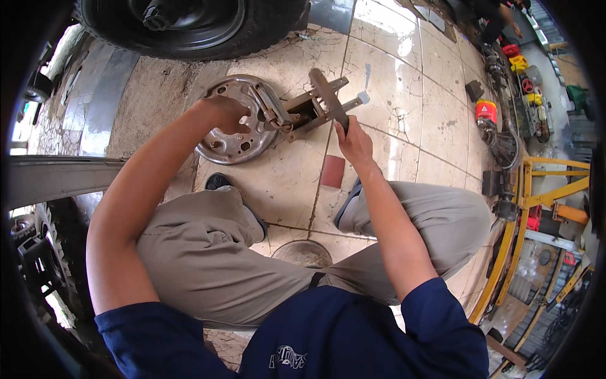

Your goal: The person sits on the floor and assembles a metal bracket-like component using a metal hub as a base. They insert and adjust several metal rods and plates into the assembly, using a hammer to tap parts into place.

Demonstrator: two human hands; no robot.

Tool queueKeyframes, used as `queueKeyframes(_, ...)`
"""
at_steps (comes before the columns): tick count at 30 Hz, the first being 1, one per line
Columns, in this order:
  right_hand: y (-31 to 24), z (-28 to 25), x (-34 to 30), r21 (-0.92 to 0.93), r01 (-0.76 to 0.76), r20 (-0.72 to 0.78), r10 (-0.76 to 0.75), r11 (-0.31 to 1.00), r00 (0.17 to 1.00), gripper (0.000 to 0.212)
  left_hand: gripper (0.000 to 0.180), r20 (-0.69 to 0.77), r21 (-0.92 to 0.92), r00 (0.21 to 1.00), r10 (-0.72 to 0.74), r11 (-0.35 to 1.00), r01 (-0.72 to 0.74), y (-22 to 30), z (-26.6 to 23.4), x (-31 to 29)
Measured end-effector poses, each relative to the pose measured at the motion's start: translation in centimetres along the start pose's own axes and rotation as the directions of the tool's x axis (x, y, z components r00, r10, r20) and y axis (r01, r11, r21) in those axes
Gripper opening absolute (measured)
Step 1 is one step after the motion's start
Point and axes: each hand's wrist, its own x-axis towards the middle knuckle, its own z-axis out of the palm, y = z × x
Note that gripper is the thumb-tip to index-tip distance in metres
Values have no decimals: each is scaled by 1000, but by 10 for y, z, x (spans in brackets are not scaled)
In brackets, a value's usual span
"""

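Note:
A round metal brake backing plate (pixel 249 150) with holes and a curved metal piece along its upper right lies on the tiled floor in front of me. A rusty metal bracket with two parallel arms (pixel 309 129) extends from it to the right. My left hand (pixel 224 115) lies over the plate's left part, thumb and fingers apart. In my right hand (pixel 356 144) is a long flat brown bar-shaped tool (pixel 327 93), held by its near end and slanting across the bracket's arms. Whether it touches them, I cannot tell. Below lies a reddish-brown sheet of sandpaper (pixel 332 172).
A large black wheel (pixel 189 38) stands beyond the plate. A round stool (pixel 303 252) shows between my legs. To the right are a red-and-yellow can (pixel 486 112), axle parts (pixel 503 148) and a yellow metal frame (pixel 524 189). Another person's arm (pixel 510 20) appears at the far right.

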Motion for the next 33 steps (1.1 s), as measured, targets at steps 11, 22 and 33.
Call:
queueKeyframes(11,20,23,-23,154,-252,-23,259,955,966,42,64,139,60,990,5,998,-13,10,17,4)
queueKeyframes(22,32,22,-30,185,-63,105,44,981,993,43,61,89,-40,991,103,994,-100,0,33,11)
queueKeyframes(33,37,36,-38,184,-123,122,102,975,987,44,59,100,-53,990,99,994,-94,1,36,8)
